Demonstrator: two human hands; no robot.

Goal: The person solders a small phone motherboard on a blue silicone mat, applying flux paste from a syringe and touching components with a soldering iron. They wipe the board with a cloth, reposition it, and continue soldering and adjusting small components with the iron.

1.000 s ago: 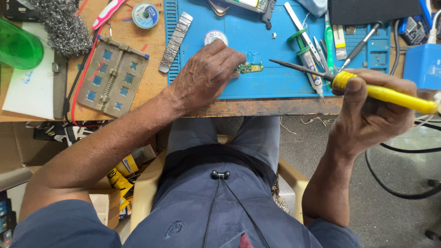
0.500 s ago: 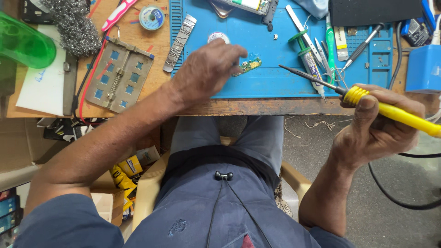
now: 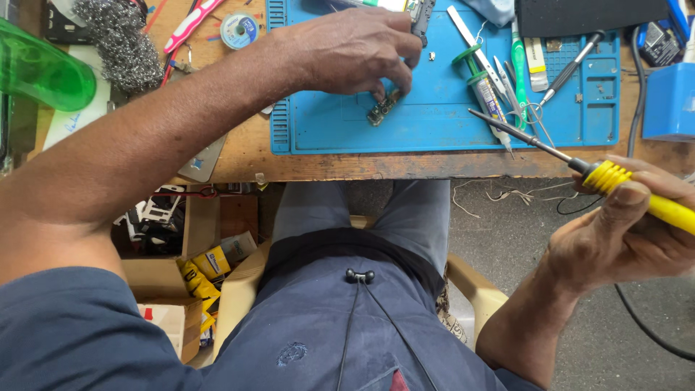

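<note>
The left hand reaches over the blue silicone work mat on the wooden counter, its fingers curled down so that the fingertips pinch a small circuit board that lies on the mat near its front edge. The right hand hangs off the counter to the right, above the floor, closed in a fist around the yellow handle of a soldering iron; the iron's dark metal tip points up and left over the mat's front right part, well apart from the board. Just right of the board lie a green-capped syringe, tweezers and a thin screwdriver. On the bare wood to the left sit a wad of steel wool, a small solder spool and a green translucent plastic piece. A blue box stands at the counter's right edge
</note>
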